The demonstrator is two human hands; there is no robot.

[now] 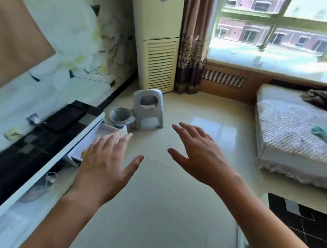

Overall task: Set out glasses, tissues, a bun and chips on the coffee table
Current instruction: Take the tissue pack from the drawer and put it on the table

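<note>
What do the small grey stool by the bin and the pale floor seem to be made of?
Small grey stool: probably moulded plastic, matt, one piece with rounded edges and a cut-out back. Pale floor: likely glazed ceramic tile, glossy; it mirrors the window light and shows thin joint lines.

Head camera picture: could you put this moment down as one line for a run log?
left hand: open, holds nothing | right hand: open, holds nothing | drawer: pulled out beside left hand | task items: none in view

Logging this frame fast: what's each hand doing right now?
Left hand: open, fingers spread, holding nothing.
Right hand: open, fingers spread, holding nothing.
</note>
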